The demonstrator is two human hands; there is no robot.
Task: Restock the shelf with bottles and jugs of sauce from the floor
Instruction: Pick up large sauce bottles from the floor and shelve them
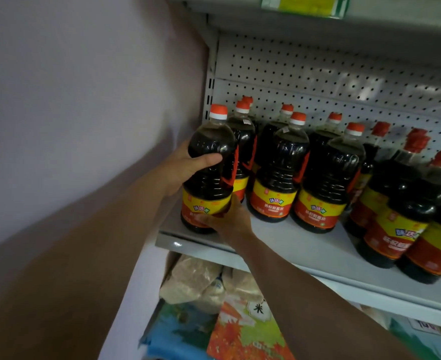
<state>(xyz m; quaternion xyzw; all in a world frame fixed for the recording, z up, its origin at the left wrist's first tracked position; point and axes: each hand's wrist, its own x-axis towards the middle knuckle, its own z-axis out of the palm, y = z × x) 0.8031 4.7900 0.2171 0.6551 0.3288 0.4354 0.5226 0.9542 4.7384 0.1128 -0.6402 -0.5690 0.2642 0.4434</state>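
Held jug: a dark sauce jug (209,172) with an orange cap and a red-and-yellow label stands at the left front corner of the shelf (305,253); whether its base rests fully on the shelf is hard to tell.
Left hand (185,170): wraps the jug's upper body from the left, thumb across the front.
Right hand (229,219): fingers curled round the lower label at the jug's right side.
Other jugs (279,172): matching ones stand in rows to the right and behind, against the pegboard back (318,74).
Below: bagged goods (193,281) and colourful sacks (242,333) lie on the lower shelf.
Left: a plain wall (71,100).
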